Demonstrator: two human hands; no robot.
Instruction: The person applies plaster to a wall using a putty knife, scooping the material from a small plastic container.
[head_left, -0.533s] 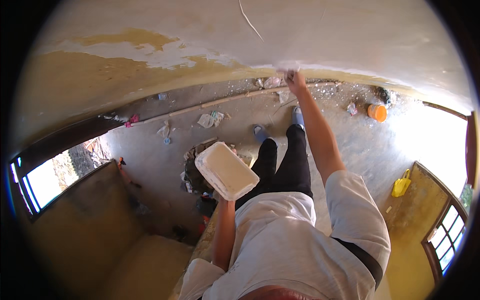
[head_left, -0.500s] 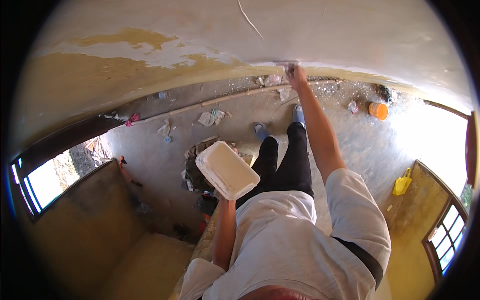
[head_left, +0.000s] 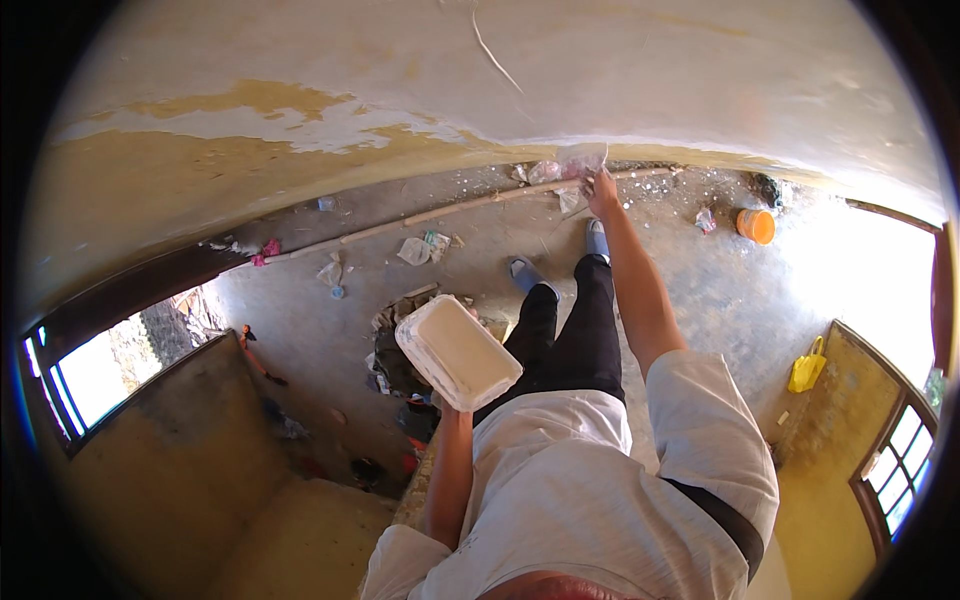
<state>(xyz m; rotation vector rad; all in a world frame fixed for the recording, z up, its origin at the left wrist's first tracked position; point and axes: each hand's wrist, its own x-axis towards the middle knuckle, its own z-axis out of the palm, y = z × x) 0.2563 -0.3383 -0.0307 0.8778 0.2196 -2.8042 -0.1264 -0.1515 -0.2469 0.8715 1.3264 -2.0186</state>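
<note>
My right hand (head_left: 601, 190) is stretched far ahead, its fingers closed round a wide putty knife (head_left: 582, 156). The flat of the blade shows against the lower part of the wall (head_left: 700, 100), which carries pale filler over yellow paint. In front of my waist, my left hand (head_left: 456, 404) supports a white rectangular plastic tub (head_left: 468, 350) from beneath. Most of that hand is hidden by the tub. A smooth cream-coloured paste lines the tub, with smears along its rim.
A long pole (head_left: 420, 215) lies along the wall's foot among plastic scraps (head_left: 414, 250). An orange bucket (head_left: 756, 226) stands at the far right, and a yellow bag (head_left: 806, 366) hangs by the right low wall. A dark heap of litter (head_left: 393, 345) lies beyond the tub.
My right hand has come slightly lower with the putty knife, and the blade has turned from edge-on to show its flat face. The tub has barely shifted in my left hand.
</note>
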